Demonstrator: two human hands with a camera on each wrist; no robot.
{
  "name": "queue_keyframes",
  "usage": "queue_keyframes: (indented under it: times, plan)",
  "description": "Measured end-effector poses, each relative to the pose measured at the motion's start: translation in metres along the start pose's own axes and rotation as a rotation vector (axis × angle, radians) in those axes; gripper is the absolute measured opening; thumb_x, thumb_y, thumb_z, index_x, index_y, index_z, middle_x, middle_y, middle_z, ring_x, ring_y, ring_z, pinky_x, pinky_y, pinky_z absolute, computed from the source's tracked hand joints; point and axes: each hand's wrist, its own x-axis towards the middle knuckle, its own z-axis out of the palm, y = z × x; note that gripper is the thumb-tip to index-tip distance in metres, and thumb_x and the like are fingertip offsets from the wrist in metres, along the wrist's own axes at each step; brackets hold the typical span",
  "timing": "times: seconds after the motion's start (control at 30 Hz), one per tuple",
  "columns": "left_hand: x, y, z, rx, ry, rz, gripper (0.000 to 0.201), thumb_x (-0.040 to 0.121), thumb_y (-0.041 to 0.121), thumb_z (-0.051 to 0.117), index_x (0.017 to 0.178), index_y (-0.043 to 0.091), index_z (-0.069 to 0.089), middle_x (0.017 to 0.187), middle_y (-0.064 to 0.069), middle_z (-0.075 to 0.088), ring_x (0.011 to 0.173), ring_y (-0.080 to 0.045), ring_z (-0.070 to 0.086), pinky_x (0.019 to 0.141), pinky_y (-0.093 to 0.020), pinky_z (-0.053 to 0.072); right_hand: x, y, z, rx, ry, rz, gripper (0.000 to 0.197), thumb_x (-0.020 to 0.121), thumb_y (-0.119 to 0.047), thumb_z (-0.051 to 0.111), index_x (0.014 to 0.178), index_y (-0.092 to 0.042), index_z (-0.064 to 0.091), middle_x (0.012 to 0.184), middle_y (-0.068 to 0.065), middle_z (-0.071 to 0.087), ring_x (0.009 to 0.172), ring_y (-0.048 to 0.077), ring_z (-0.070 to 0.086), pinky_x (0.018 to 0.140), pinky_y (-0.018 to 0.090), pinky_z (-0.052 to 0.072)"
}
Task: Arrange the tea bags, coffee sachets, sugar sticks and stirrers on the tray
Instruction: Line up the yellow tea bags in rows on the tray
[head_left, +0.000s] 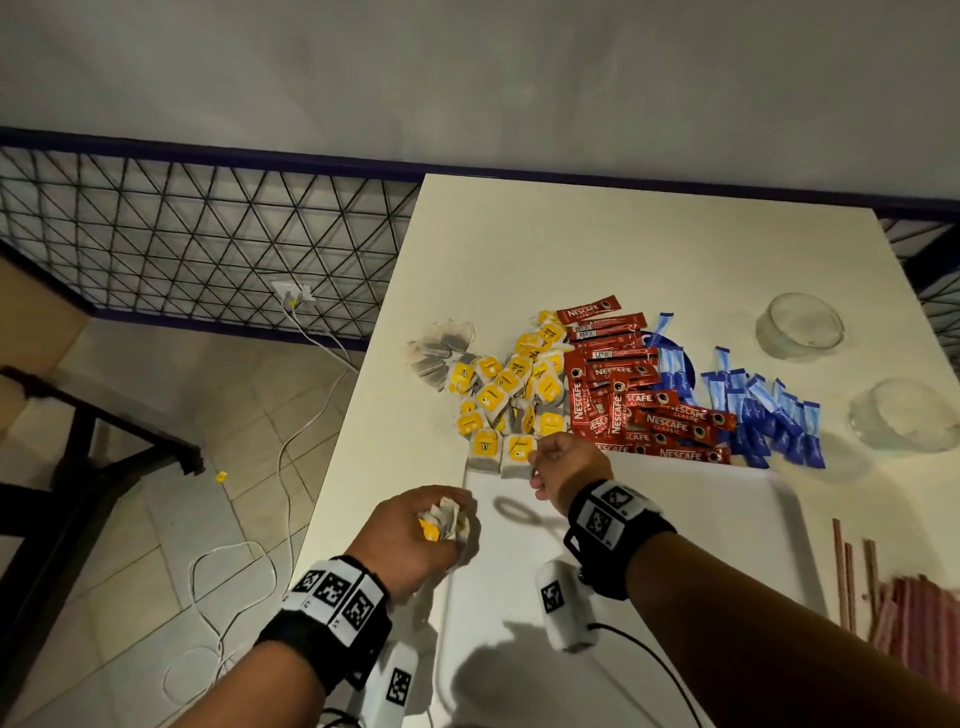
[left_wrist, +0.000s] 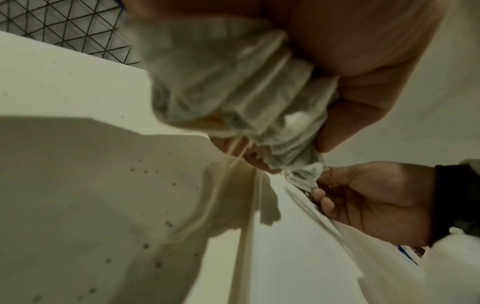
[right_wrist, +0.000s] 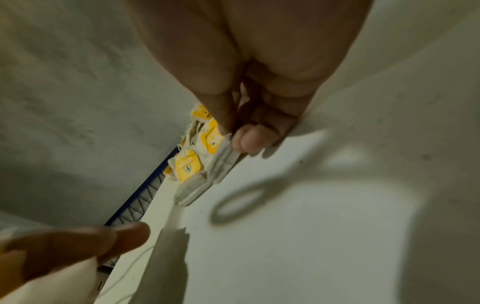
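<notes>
Dim room light from above casts soft hand shadows on the surface (head_left: 597, 249) beneath the fingers (right_wrist: 249, 139). Both wrist views are blurred, grainy, edge-warped.

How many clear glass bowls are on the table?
2. One glass bowl sits near the table's far right edge; the other bowl sits nearer the person, right of the blue sugar sticks. None appears hidden.

Red foil coffee sachets (head_left: 644, 395), heaped on table: white lettering "NESCAFE CLASSIC", repeated across several packs. One sachet shows a barcode, digits unreadable. Yellow paper tea bag tags (head_left: 506, 395): dark marks, too small to read.
</notes>
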Motion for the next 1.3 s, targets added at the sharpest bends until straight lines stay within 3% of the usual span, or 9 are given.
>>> queue_keyframes:
  times: [0.2, 0.43, 0.53, 0.7, 0.8, 0.93, 1.03, 1.13, 1.3]
  plan:
    - [0.002, -0.010, -0.003, -0.004, -0.048, 0.006, 0.044, 0.063, -0.005, 0.067, 0.093, 0.027, 0.072, 0.089, 0.012, 0.074, 0.078, -0.007, 0.068, 0.066, -0.022, 0.055, -0.002, 0.000, 0.008, -0.063, 0.097, -0.067, 0.015, 0.088, -0.015, 0.063, 0.075, -0.022, 0.061, 0.076, 0.008, 0.071, 0.056, 0.022, 0.065, 0.067, 0.044, 0.060]
    - [0.001, -0.012, -0.001, -0.032, -0.080, -0.010, 0.045, 0.057, 0.003, 0.062, 0.097, 0.023, 0.072, 0.091, -0.005, 0.074, 0.074, -0.035, 0.066, 0.060, -0.042, 0.055, 0.007, 0.003, 0.008, -0.193, 0.151, -0.057, 0.015, 0.080, -0.031, 0.070, 0.072, -0.023, 0.061, 0.074, 0.002, 0.072, 0.075, 0.025, 0.070, 0.073, 0.044, 0.059]
    - [0.002, -0.012, -0.001, -0.029, -0.094, -0.014, 0.044, 0.063, -0.003, 0.064, 0.097, 0.023, 0.071, 0.086, -0.006, 0.074, 0.064, -0.029, 0.065, 0.057, -0.039, 0.055, 0.005, 0.000, 0.009, -0.223, 0.155, -0.050, 0.020, 0.082, -0.032, 0.069, 0.069, -0.022, 0.059, 0.068, 0.004, 0.071, 0.072, 0.025, 0.070, 0.074, 0.042, 0.059]
    - [0.002, -0.010, -0.010, -0.088, -0.080, 0.019, 0.040, 0.057, 0.007, 0.065, 0.089, 0.029, 0.075, 0.090, 0.002, 0.075, 0.076, -0.013, 0.069, 0.069, -0.026, 0.056, -0.011, -0.007, -0.002, -0.334, 0.154, -0.068, 0.023, 0.085, -0.043, 0.065, 0.076, -0.022, 0.059, 0.070, -0.003, 0.068, 0.074, 0.019, 0.067, 0.076, 0.031, 0.052]
    - [0.003, -0.003, -0.015, -0.309, -0.073, 0.032, 0.039, 0.056, 0.003, 0.064, 0.088, 0.022, 0.076, 0.093, -0.002, 0.075, 0.081, -0.014, 0.070, 0.074, -0.023, 0.053, -0.040, -0.022, -0.011, -0.337, 0.009, -0.238, 0.014, 0.086, -0.035, 0.065, 0.077, -0.024, 0.061, 0.069, -0.008, 0.065, 0.067, 0.013, 0.063, 0.069, 0.028, 0.048]
    - [0.004, 0.012, -0.008, -0.519, -0.054, 0.066, 0.042, 0.050, 0.000, 0.069, 0.091, 0.009, 0.072, 0.086, -0.013, 0.070, 0.075, -0.025, 0.065, 0.071, -0.032, 0.054, -0.078, -0.032, -0.007, -0.154, -0.356, -0.240, 0.011, 0.068, -0.030, 0.065, 0.078, -0.024, 0.067, 0.077, 0.007, 0.070, 0.056, 0.012, 0.061, 0.055, 0.029, 0.049]
    - [0.006, 0.023, 0.001, -0.505, -0.045, 0.129, 0.042, 0.049, 0.009, 0.070, 0.089, 0.019, 0.073, 0.090, -0.009, 0.069, 0.081, -0.024, 0.062, 0.076, -0.037, 0.050, -0.085, -0.031, -0.009, -0.013, -0.349, -0.182, 0.014, 0.079, -0.022, 0.064, 0.092, -0.023, 0.064, 0.087, 0.005, 0.067, 0.060, 0.014, 0.059, 0.053, 0.030, 0.047]
    - [0.004, 0.035, 0.013, -0.584, -0.063, 0.161, 0.048, 0.047, 0.014, 0.070, 0.093, 0.005, 0.062, 0.088, -0.015, 0.060, 0.082, -0.027, 0.057, 0.075, -0.037, 0.045, -0.086, -0.030, -0.020, 0.109, -0.412, -0.170, 0.026, 0.081, -0.024, 0.062, 0.107, -0.027, 0.064, 0.098, 0.004, 0.064, 0.071, 0.014, 0.059, 0.056, 0.030, 0.049]
    - [-0.003, 0.056, 0.034, -0.783, -0.105, 0.064, 0.038, 0.047, 0.012, 0.067, 0.083, 0.007, 0.057, 0.073, -0.014, 0.054, 0.062, -0.024, 0.051, 0.060, -0.029, 0.042, -0.089, -0.030, -0.047, 0.135, -0.470, -0.274, 0.018, 0.089, -0.004, 0.062, 0.095, -0.021, 0.065, 0.091, -0.001, 0.062, 0.070, 0.004, 0.064, 0.061, 0.028, 0.049]
